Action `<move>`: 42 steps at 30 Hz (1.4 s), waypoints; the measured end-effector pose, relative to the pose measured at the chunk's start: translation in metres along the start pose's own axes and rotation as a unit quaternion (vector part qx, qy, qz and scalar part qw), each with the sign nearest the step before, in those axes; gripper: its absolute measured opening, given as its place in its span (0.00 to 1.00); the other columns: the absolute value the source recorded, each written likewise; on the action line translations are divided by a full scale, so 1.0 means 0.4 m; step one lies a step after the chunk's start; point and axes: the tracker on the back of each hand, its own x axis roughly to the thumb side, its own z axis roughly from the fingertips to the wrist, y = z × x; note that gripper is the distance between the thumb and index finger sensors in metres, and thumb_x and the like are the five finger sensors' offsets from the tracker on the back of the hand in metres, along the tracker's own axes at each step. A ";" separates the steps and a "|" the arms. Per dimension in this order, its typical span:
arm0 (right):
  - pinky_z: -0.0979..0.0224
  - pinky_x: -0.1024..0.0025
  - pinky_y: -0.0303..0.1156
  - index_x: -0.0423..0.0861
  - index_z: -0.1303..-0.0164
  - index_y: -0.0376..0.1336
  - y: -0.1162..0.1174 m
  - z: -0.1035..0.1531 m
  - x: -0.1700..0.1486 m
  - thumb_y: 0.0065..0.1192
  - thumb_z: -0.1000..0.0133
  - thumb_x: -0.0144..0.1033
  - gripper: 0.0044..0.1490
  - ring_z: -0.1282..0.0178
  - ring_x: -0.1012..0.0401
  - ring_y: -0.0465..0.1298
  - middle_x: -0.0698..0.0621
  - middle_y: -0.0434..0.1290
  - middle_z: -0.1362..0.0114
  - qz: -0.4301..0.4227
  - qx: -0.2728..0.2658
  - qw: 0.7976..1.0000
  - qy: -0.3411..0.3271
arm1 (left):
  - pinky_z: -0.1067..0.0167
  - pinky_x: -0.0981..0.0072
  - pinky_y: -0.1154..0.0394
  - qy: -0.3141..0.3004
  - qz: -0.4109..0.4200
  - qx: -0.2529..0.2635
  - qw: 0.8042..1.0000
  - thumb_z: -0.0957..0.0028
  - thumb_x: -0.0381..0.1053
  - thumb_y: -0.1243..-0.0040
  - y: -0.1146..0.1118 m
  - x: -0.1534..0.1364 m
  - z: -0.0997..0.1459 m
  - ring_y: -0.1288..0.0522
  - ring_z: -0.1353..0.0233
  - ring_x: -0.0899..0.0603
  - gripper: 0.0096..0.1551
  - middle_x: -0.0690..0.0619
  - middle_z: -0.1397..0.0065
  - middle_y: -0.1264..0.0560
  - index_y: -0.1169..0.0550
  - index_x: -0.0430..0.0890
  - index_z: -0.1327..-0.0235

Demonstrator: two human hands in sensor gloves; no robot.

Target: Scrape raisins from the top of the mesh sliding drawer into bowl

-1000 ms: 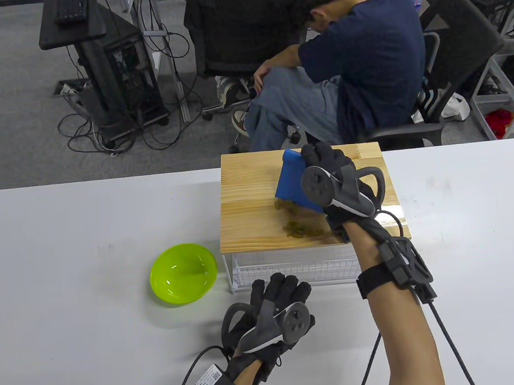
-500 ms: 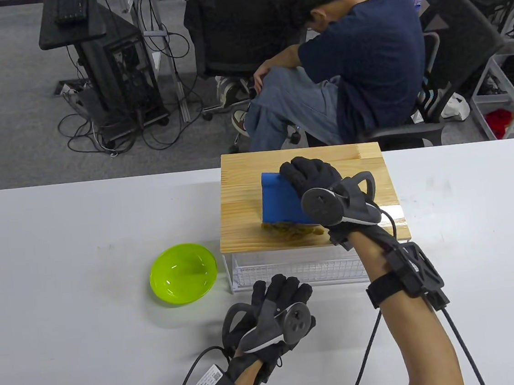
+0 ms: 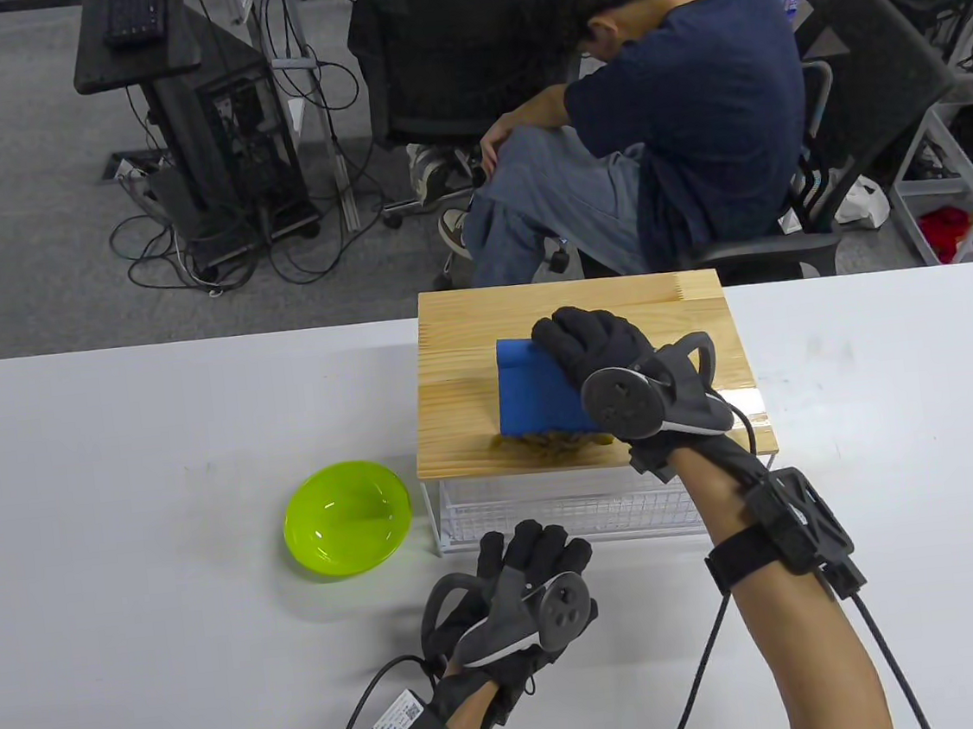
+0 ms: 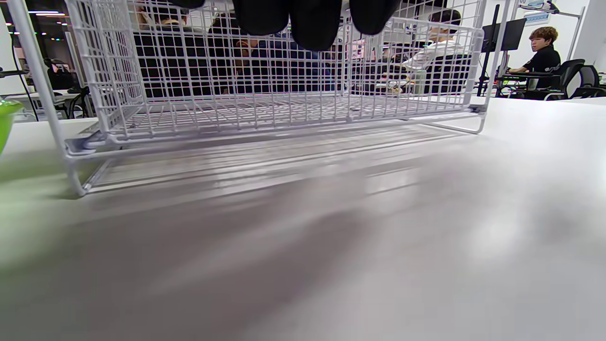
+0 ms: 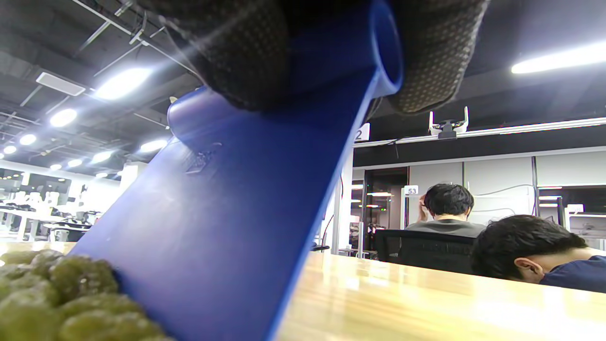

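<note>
A white mesh drawer [image 3: 554, 509] [image 4: 265, 90] with a wooden top [image 3: 454, 385] [image 5: 426, 303] stands on the white table [image 3: 116, 473]. My right hand [image 3: 593, 345] grips a blue scraper [image 3: 533, 390] [image 5: 227, 227] by its rolled top edge, blade down on the wood. A heap of greenish raisins [image 3: 551, 443] [image 5: 57, 298] lies against the blade near the top's front edge. A lime green bowl [image 3: 348, 518] sits left of the drawer, holding nothing that I can see. My left hand [image 3: 529, 564] rests on the table in front of the drawer, fingers [image 4: 307, 23] straight, holding nothing.
Beyond the table's far edge a person [image 3: 667, 102] sits bent over on an office chair. A black desk with a computer tower [image 3: 237, 139] and floor cables stands at the back left. A cable [image 3: 694, 690] trails from my right wrist across the table.
My right hand has dragged the scraper from the back right of the wooden top toward its front edge, gathering the scattered raisins into a heap against the blade. The left hand has stayed put.
</note>
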 end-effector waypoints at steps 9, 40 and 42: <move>0.27 0.39 0.68 0.45 0.22 0.53 -0.026 0.026 -0.008 0.64 0.42 0.27 0.37 0.25 0.42 0.70 0.42 0.58 0.20 0.028 -0.047 0.998 0.020 | 0.18 0.36 0.44 0.004 0.002 0.007 1.000 0.46 0.71 0.57 0.001 -0.007 0.001 0.41 0.09 0.37 0.41 0.53 0.09 0.39 0.40 0.62 0.17; 0.32 0.40 0.71 0.41 0.22 0.54 0.135 0.535 -0.013 0.63 0.42 0.28 0.37 0.30 0.38 0.72 0.38 0.60 0.22 -0.001 -0.007 0.998 0.064 | 0.18 0.41 0.38 -0.025 0.014 0.171 0.985 0.48 0.72 0.55 0.128 -0.051 0.090 0.34 0.12 0.40 0.40 0.56 0.12 0.36 0.38 0.63 0.19; 0.32 0.40 0.71 0.41 0.22 0.54 0.134 0.534 -0.011 0.63 0.42 0.29 0.37 0.30 0.38 0.72 0.38 0.60 0.22 -0.010 -0.008 0.998 0.069 | 0.19 0.43 0.36 -0.003 0.030 0.215 0.976 0.48 0.72 0.55 0.167 -0.088 0.115 0.31 0.14 0.41 0.40 0.56 0.13 0.34 0.37 0.62 0.19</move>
